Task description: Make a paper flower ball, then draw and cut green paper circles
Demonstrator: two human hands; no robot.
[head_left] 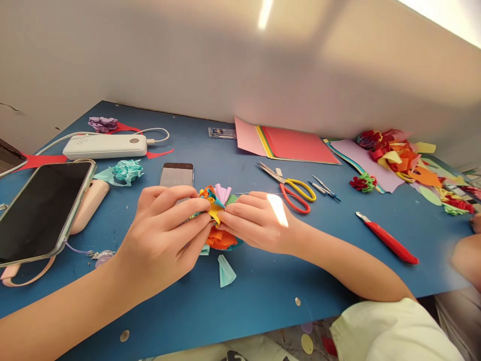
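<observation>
A multicoloured folded-paper flower (221, 239) sits between my two hands, just above the blue table. Orange, yellow, lilac, green and blue pieces show in it. My left hand (165, 225) is closed from the left, its fingertips pinching the yellow and blue folds. From the right, my right hand (259, 220) has its thumb and fingers pressed together on the same folds. A thin needle-like line runs above the right fingers. Below lies a loose pale teal paper piece (226, 271). My fingers hide part of the flower.
Behind my hands are a phone with a timer (176, 174), scissors (289, 188) and coloured paper sheets (296, 145). A red utility knife (389, 239) lies right. Left are a large phone (45, 210), a white power bank (105, 146) and crumpled teal paper (126, 172). Another person's arm (468, 255) shows far right.
</observation>
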